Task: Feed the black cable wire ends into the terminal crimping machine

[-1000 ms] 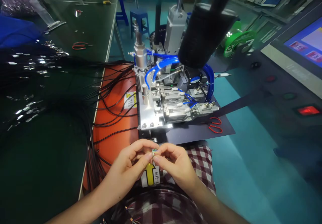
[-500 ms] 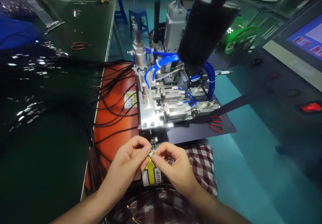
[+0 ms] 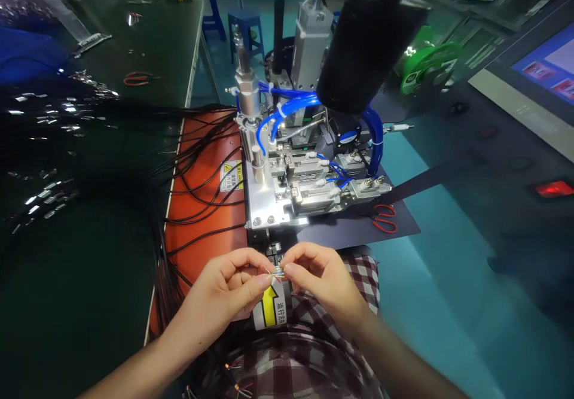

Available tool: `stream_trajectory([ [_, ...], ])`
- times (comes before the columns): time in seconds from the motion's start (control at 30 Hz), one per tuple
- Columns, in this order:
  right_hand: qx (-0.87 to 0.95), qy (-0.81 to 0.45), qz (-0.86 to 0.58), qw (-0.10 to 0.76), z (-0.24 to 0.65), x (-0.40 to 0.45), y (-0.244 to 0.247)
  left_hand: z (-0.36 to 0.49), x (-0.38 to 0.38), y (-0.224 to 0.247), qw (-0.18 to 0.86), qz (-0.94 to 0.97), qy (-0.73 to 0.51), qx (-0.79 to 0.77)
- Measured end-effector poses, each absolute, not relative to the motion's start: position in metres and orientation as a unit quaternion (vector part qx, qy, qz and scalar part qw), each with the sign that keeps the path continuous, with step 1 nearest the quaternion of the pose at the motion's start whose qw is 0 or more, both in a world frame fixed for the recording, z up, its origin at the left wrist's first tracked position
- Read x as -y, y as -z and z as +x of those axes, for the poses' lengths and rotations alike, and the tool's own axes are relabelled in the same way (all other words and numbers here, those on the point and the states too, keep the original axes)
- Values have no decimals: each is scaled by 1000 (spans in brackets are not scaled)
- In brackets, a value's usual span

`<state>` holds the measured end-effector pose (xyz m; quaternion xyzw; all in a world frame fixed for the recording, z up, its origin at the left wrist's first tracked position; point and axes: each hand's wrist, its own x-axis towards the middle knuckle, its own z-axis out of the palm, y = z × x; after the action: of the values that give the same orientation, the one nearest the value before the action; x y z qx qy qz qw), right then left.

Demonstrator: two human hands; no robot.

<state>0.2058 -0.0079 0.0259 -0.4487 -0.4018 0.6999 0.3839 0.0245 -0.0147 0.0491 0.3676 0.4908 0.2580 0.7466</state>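
Thin coloured wires (image 3: 277, 274) stretch across the small gap between my two hands, just in front of the machine (image 3: 264, 207). My left hand (image 3: 235, 282) pinches them between thumb and forefinger, with several loose ends fanning out by the fingertips. From the other side, my right hand (image 3: 318, 273) has thumb and forefinger closed on the same wires. Below the fingertips is a white label with a yellow arrow (image 3: 269, 310). More cable ends with stripped coloured cores (image 3: 237, 384) lie low by the checked cloth (image 3: 291, 372) over my lap.
Black cables (image 3: 165, 267) run from the dark table across an orange panel (image 3: 206, 177) to the machine. Red-handled scissors (image 3: 385, 218) lie on the plate's right side; red-handled pliers (image 3: 138, 78) are on the table. A black cylinder (image 3: 372, 52) hangs above. A screen (image 3: 549, 70) stands right.
My hands have drawn slightly apart, the right one moving a little up and to the right. More of the coloured wires now shows between the fingertips.
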Motion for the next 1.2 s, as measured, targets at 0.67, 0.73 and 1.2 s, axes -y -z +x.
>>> stream_trajectory([
  [0.67,403,-700,-455,375,203,11,-27,27,12,-45,751,371,-260,-480],
  [0.73,398,-704,-452,376,202,11,-25,27,12,-45,753,369,-261,-479],
  [1.2,660,-555,-348,368,212,-1,-24,25,10,-46,743,397,-199,-500],
])
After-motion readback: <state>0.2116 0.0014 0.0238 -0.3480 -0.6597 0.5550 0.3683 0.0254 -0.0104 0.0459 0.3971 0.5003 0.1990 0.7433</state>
